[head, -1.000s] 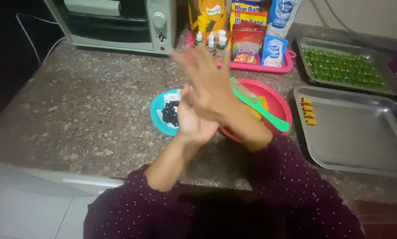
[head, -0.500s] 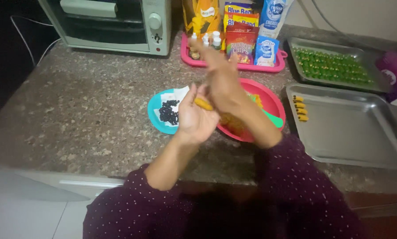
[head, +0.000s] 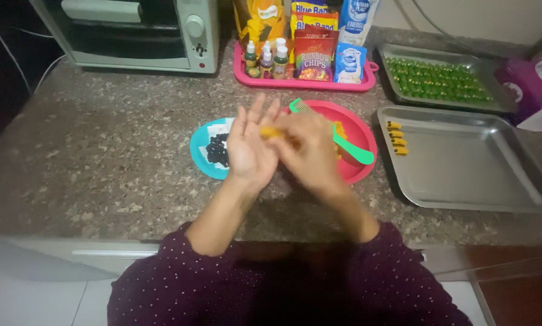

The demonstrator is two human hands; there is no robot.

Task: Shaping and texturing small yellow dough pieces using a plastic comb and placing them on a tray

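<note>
My left hand (head: 251, 147) is held palm-up with its fingers spread. An orange lump of dough (head: 271, 131) lies against its fingers. My right hand (head: 307, 151) presses on the dough from the right, fingers curled over it. Both hands hover above a red plate (head: 358, 130) that holds more orange dough and a green comb (head: 343, 142). A small blue plate (head: 201, 154) with dark chips sits just left of my left hand.
A steel tray (head: 476, 175) with several orange pieces (head: 396, 137) lies at the right; a second tray (head: 446, 78) of green pieces sits behind it. A pink tray (head: 307, 81) of packets and small bottles, a toaster oven (head: 138, 30) and a purple box (head: 533, 90) line the back.
My hands have drawn back toward me and lowered. The right hand, earlier laid flat across the left, now curls its fingers onto the orange dough in the left palm.
</note>
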